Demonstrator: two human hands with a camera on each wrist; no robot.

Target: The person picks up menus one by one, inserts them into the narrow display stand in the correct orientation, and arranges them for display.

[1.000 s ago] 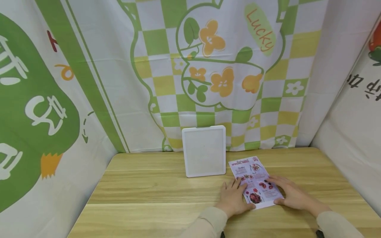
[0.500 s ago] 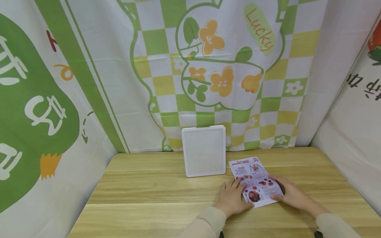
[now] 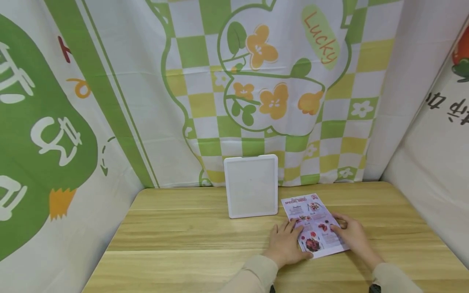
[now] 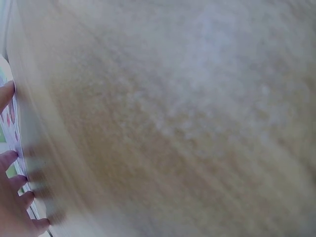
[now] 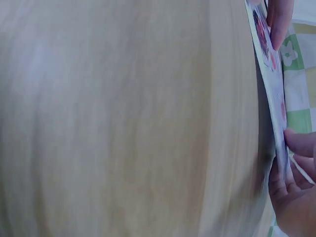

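A printed menu sheet (image 3: 311, 228) with food pictures and a red heading lies at a slant on the wooden table. My left hand (image 3: 286, 243) rests along its left edge, fingers spread, with fingertips on the paper and the thumb at the bottom corner. On the other side my right hand (image 3: 352, 236) pinches the menu's right edge. The right wrist view shows the thumb of that hand (image 5: 298, 197) above the sheet and its fingers under it, the edge a little off the table. Only fingertips of the left hand (image 4: 17, 182) show in the left wrist view.
A white framed board (image 3: 252, 187) leans upright at the back of the table (image 3: 176, 236), left of the menu. Behind it hangs a green and yellow checked curtain (image 3: 205, 106). Printed cloth walls (image 3: 117, 162) close in both sides.
My right hand has shifted from the menu's lower right corner up along its right edge, thumb now on top near the middle. The left hand and the white board have stayed put.
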